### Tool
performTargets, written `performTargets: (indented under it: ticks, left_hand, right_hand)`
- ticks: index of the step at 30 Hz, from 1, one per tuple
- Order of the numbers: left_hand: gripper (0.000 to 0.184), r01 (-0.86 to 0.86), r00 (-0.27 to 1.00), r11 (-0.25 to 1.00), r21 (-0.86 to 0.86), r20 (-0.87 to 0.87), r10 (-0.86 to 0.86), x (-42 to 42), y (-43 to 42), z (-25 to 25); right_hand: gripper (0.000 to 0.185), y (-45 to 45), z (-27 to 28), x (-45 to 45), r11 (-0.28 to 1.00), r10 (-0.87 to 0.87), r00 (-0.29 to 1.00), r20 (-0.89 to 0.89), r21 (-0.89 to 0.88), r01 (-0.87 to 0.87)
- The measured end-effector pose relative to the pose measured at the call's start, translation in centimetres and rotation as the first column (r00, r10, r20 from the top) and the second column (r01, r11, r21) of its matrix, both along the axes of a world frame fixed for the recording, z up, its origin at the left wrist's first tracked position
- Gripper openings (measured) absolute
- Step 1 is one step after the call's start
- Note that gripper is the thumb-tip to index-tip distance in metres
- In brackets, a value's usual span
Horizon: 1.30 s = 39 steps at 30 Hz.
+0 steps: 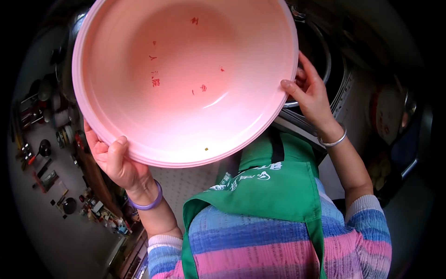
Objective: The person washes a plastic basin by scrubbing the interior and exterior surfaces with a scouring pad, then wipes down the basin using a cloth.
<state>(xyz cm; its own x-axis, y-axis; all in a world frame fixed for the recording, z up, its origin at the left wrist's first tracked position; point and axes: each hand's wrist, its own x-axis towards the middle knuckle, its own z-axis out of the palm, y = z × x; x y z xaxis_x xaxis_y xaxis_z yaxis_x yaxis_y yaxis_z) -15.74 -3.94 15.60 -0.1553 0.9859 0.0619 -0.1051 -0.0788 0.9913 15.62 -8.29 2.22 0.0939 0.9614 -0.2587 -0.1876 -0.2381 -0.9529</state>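
A large pink basin [186,116] is raised in front of me, its inside facing the camera, with red characters on its bottom and a small dark speck near the lower rim. My left hand [116,160] grips the rim at the lower left, thumb on the inner side and fingers behind. On the right side, my right hand [309,90] pinches the rim the same way, its fingers partly hidden behind it. A purple bangle circles my left wrist and a silver one my right. Below the basin is my green apron [278,195] with white lettering.
Behind the basin at the right is a round metal-rimmed pot or stove opening [327,51]. A white and red container [388,114] stands farther right. Utensils, a black ladle [44,148] among them, and small items line the left side. Tiled floor [186,186] shows below.
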Motion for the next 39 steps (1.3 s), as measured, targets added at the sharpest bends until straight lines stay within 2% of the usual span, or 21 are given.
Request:
performTargets:
  ticks: [4,7,8,9,10,11,12,13,14,15,16,18,21,24,27,30,34,35,38,39]
  left_hand:
    - [0.059,-0.076,0.997,0.997,-0.011,-0.004,0.076,0.5,-0.7,-0.1]
    - [0.055,-0.219,0.969,0.976,-0.007,-0.116,0.217,1.4,0.2,-0.3]
    - [0.055,-0.221,0.971,0.974,0.057,-0.076,0.225,1.5,0.6,-0.4]
    - [0.054,-0.223,0.973,0.966,0.128,-0.033,0.228,1.8,0.2,-1.0]
    - [0.054,-0.227,0.973,0.954,0.194,0.009,0.230,2.0,0.4,-1.2]
    - [0.055,-0.247,0.969,0.934,0.259,0.033,0.246,2.5,0.6,-1.1]
    - [0.057,-0.266,0.964,0.908,0.324,0.061,0.261,3.3,0.9,-0.8]
    - [0.058,-0.287,0.958,0.877,0.386,0.089,0.274,3.8,1.5,-0.4]
    - [0.059,-0.295,0.954,0.856,0.425,0.088,0.286,4.4,1.9,-0.1]
    - [0.060,-0.302,0.951,0.832,0.465,0.090,0.295,4.9,2.3,0.2]
    - [0.062,-0.307,0.949,0.806,0.506,0.094,0.302,5.5,2.5,0.4]
    - [0.065,-0.274,0.952,0.793,0.544,0.037,0.304,5.8,3.3,1.0]
    - [0.069,-0.312,0.937,0.766,0.563,0.050,0.345,6.6,4.2,1.4]
    - [0.070,-0.270,0.947,0.721,0.638,0.040,0.318,7.2,5.1,1.7]
    - [0.069,-0.264,0.954,0.727,0.634,0.062,0.293,7.5,5.9,1.8]
    - [0.067,-0.268,0.962,0.674,0.688,0.151,0.228,8.7,6.9,1.5]
    - [0.065,-0.263,0.965,0.675,0.689,0.172,0.199,9.4,7.3,1.0]
    - [0.065,-0.260,0.965,0.670,0.696,0.171,0.197,9.5,7.4,0.8]
    - [0.065,-0.253,0.968,0.679,0.690,0.176,0.181,9.9,7.6,1.3]
    - [0.064,-0.250,0.968,0.687,0.682,0.177,0.177,9.9,7.6,1.4]
  right_hand:
    - [0.072,0.7,0.5,0.8,0.991,-0.045,0.998,0.048,0.128,0.038]
    - [0.069,2.2,0.9,1.0,0.974,-0.075,0.988,0.132,0.223,0.044]
    - [0.068,2.9,1.3,1.0,0.963,-0.093,0.982,0.166,0.267,0.046]
    - [0.069,3.0,1.4,1.4,0.952,-0.130,0.926,0.355,0.307,0.016]
    - [0.069,3.6,2.2,1.6,0.903,-0.262,0.746,0.613,0.428,-0.035]
    - [0.069,4.3,3.3,1.7,0.845,-0.407,0.482,0.775,0.521,-0.124]
    - [0.069,5.1,4.4,1.8,0.782,-0.549,0.170,0.818,0.575,-0.240]
    - [0.066,5.4,5.7,1.1,0.770,-0.525,0.233,0.818,0.574,-0.280]
    - [0.055,5.6,5.6,0.4,0.745,-0.503,0.270,0.821,0.570,-0.347]
    - [0.052,5.6,6.0,-0.6,0.753,-0.383,0.298,0.874,0.483,-0.447]
    - [0.049,5.5,6.2,-1.5,0.742,-0.261,0.308,0.915,0.394,-0.543]
    - [0.049,6.7,6.4,-3.0,0.684,-0.211,0.283,0.936,0.348,-0.641]
    - [0.051,8.1,6.9,-4.2,0.656,-0.234,0.349,0.907,0.413,-0.632]
    - [0.049,8.7,7.5,-4.2,0.608,-0.249,0.395,0.885,0.460,-0.647]
    - [0.046,8.7,8.3,-3.9,0.599,-0.226,0.456,0.860,0.493,-0.632]
    - [0.044,8.3,8.5,-2.4,0.580,-0.211,0.458,0.864,0.487,-0.653]
    - [0.046,7.2,8.2,-0.2,0.555,-0.193,0.467,0.863,0.489,-0.673]
    - [0.039,6.9,8.1,0.2,0.559,-0.223,0.494,0.840,0.526,-0.642]
    - [0.026,6.0,7.6,2.1,0.604,-0.303,0.464,0.832,0.544,-0.582]
    - [0.018,5.7,7.7,2.1,0.604,-0.373,0.495,0.785,0.611,-0.512]
